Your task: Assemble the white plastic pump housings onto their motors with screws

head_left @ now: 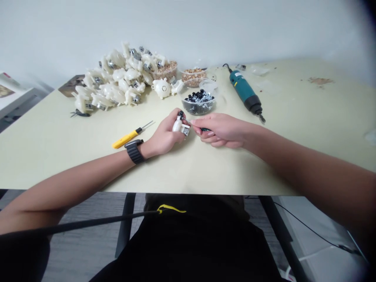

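Observation:
My left hand (pixel 166 135) is closed around a small white plastic housing (pixel 177 125) with a metal motor-like part and a black piece at its top. My right hand (pixel 220 129) grips a small screwdriver (pixel 205 129) with a dark green handle, most of it hidden by the fingers. Its thin shaft points left and meets the housing near the black piece; the exact contact is too small to make out. Just beyond both hands is a clear plastic tub (pixel 198 106) of black and silvery small parts. A yellow screwdriver (pixel 127 138) lies by my left wrist.
A heap of similar white housings (pixel 117 80) covers the back left, with black cutters (pixel 80 113) in front. Two tubs of copper-coloured bits (pixel 194 77) stand behind the nearer tub. A green electric screwdriver (pixel 244 88) with a cord lies at back right, against the wall side.

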The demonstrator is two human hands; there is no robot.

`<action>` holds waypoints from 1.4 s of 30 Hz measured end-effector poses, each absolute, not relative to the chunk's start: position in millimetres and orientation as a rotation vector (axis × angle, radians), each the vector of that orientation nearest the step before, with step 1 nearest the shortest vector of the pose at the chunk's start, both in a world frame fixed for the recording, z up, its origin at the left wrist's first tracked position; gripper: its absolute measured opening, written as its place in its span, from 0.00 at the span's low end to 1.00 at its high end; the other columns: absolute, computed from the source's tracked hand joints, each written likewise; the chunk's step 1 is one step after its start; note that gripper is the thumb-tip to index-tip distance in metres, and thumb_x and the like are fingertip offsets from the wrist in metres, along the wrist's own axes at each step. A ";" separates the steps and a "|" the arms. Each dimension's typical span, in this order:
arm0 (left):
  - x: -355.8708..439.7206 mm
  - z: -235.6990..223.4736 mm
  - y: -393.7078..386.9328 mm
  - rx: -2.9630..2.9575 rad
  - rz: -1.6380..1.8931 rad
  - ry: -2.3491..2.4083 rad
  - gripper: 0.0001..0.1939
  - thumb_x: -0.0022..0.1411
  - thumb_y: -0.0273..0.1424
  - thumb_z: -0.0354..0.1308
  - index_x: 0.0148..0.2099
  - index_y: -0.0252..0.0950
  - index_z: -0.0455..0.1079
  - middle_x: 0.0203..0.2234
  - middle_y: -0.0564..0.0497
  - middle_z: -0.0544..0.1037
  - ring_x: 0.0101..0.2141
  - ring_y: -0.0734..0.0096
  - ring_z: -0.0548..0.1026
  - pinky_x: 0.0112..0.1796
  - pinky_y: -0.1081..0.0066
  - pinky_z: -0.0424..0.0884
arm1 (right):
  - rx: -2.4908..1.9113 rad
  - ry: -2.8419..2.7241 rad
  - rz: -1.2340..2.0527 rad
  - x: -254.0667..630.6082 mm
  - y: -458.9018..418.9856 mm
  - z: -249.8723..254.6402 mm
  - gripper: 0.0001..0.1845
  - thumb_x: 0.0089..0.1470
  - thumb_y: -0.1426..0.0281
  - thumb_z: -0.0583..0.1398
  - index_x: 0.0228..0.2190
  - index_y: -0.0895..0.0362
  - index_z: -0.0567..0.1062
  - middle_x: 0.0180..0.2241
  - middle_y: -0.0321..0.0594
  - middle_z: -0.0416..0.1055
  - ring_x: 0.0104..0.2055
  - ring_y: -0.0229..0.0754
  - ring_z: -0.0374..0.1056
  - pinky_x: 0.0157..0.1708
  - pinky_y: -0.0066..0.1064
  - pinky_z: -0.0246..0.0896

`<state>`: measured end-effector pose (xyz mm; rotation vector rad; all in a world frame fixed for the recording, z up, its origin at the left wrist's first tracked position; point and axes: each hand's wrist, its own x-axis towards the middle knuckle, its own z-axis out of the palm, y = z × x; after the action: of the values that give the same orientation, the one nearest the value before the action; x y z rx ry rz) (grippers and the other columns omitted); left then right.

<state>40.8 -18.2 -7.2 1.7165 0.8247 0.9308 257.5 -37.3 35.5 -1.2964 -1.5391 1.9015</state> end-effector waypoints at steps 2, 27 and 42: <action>42.3 -5.9 -17.3 1.649 0.942 0.821 0.20 0.42 0.23 0.63 0.40 0.39 0.63 0.33 0.54 0.74 0.31 0.70 0.68 0.31 0.67 0.65 | -1.239 -1.558 1.887 259.1 -35.3 36.3 0.17 0.74 0.64 0.58 0.30 0.55 0.68 0.25 0.30 0.55 0.21 0.31 0.41 0.19 0.28 0.31; 38.5 -3.8 -21.4 1.807 0.927 0.894 0.21 0.43 0.21 0.61 0.42 0.39 0.63 0.33 0.54 0.73 0.33 0.68 0.67 0.35 0.63 0.63 | -1.415 -2.443 0.347 244.9 -44.8 28.6 0.23 0.77 0.64 0.50 0.29 0.55 0.71 0.27 0.41 0.70 0.28 0.41 0.60 0.31 0.36 0.45; 37.4 -7.8 -9.7 1.860 0.955 0.916 0.20 0.42 0.21 0.60 0.41 0.39 0.64 0.32 0.53 0.74 0.34 0.66 0.67 0.36 0.62 0.62 | -1.175 -1.744 1.808 263.6 -21.7 36.2 0.17 0.69 0.60 0.66 0.31 0.53 0.69 0.22 0.28 0.56 0.20 0.31 0.42 0.21 0.30 0.31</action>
<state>37.4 -9.7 -7.8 1.8601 0.9160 0.9547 263.6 -21.7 36.2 -1.1747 -1.7443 1.8080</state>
